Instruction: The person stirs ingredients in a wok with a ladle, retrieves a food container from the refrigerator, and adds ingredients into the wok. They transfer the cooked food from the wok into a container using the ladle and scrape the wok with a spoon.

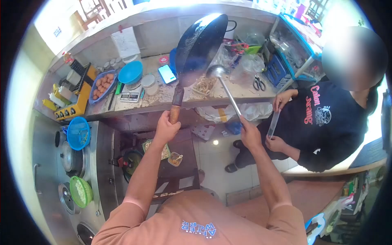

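Note:
My left hand (167,128) is closed round the wooden handle of a dark wok (200,47), which is raised and tilted over the counter. My right hand (250,134) grips the handle of a metal ladle (219,72); the ladle's bowl is just right of the wok's lower rim. Under the ladle sits a clear container (204,86) with pale food in it. The wok's steep tilt hides how much it holds. Close to the wok's left side, a lit phone (167,74) lies on the counter.
A co-worker in a black shirt (326,122) stands at the right, holding a clear flat piece (274,123). On the counter (153,98) are scissors (258,83), a blue bowl (130,72), a scale (130,96) and an egg basket (102,87). A steel stove (90,196) runs along the left.

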